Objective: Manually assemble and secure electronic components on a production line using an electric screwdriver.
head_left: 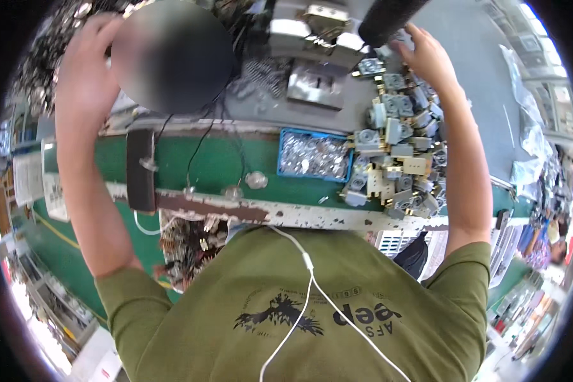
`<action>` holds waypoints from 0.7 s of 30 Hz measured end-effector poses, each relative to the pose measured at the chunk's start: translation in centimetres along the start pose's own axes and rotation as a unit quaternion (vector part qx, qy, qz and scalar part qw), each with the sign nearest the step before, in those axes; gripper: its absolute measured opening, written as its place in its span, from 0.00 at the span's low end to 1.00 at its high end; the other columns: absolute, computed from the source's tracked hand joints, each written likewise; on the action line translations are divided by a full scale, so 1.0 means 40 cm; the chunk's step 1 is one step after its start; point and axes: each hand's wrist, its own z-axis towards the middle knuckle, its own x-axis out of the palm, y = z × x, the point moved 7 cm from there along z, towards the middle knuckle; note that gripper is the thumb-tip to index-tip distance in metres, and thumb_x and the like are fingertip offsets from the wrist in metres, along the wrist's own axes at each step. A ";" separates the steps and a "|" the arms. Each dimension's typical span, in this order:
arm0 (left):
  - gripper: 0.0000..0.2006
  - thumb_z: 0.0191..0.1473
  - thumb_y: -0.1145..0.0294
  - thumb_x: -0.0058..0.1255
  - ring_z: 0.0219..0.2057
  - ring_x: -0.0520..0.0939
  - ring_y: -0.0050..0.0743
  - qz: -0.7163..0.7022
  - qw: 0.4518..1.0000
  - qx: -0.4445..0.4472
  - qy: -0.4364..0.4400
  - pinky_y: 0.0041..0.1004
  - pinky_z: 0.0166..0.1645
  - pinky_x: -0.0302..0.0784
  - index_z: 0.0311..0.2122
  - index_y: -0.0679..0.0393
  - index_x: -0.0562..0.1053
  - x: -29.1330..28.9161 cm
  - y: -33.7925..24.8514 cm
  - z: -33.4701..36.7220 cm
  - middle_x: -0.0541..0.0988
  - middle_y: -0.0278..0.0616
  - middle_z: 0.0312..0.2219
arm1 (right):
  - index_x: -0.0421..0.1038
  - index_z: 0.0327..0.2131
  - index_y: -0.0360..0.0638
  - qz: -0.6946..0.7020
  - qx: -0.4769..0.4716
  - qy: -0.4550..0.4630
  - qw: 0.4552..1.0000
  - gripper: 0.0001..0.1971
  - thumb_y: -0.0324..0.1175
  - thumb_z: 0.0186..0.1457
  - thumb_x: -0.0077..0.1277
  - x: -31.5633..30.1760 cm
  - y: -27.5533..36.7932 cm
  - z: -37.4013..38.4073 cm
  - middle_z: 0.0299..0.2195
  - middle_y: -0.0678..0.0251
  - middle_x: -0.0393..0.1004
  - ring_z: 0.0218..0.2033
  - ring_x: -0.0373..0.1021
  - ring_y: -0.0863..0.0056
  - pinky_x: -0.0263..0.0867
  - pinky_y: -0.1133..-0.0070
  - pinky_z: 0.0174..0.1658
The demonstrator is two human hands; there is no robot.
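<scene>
My left hand (pixel 90 67) is raised at the upper left, smeared by motion, beside a large dark round blurred shape (pixel 178 57). Its fingertips are partly lost there, so I cannot tell what they hold. At the upper right my right hand (pixel 430 58) has its thumb and fingers curled toward each other, at the far end of a heap of grey components with brass-coloured plates (pixel 398 137). Something greyish shows between those fingers, too small to name. A black cylinder (pixel 388 22) hangs just left of them. Below it stands a metal fixture with a slotted block (pixel 316 84).
A blue tray (pixel 280 153) of small shiny metal pieces sits near the bench's chipped front edge (pixel 254 210). Dark metal parts (pixel 35 70) are piled at the far left. A dark upright bar (pixel 141 170) and thin black cables stand nearby. Clear plastic sheeting (pixel 527 127) lies right.
</scene>
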 end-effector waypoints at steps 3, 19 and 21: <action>0.13 0.61 0.63 0.55 0.48 0.79 0.48 0.036 0.998 0.006 0.056 0.39 0.56 0.71 0.48 0.56 0.79 0.021 0.017 0.028 0.80 0.43 0.48 | 0.75 0.47 0.40 -0.004 -0.041 0.028 0.999 0.17 0.39 0.57 0.57 0.047 -0.008 0.041 0.46 0.45 0.77 0.50 0.72 0.46 0.68 0.61 0.54; 0.06 0.46 0.70 0.58 0.36 0.80 0.34 -0.091 0.975 0.146 0.143 0.31 0.38 0.73 0.31 0.55 0.75 0.238 -0.371 -0.103 0.78 0.37 0.29 | 0.73 0.53 0.40 0.251 -0.106 -0.035 0.961 0.28 0.21 0.48 0.69 -0.103 0.324 -0.232 0.47 0.62 0.81 0.45 0.78 0.73 0.73 0.76 0.51; 0.07 0.45 0.71 0.58 0.35 0.80 0.34 -0.083 0.975 0.155 0.135 0.31 0.38 0.73 0.32 0.56 0.75 0.234 -0.370 -0.104 0.78 0.38 0.28 | 0.74 0.52 0.41 0.244 -0.093 -0.031 0.965 0.26 0.22 0.48 0.69 -0.104 0.327 -0.233 0.46 0.62 0.81 0.45 0.78 0.73 0.73 0.76 0.51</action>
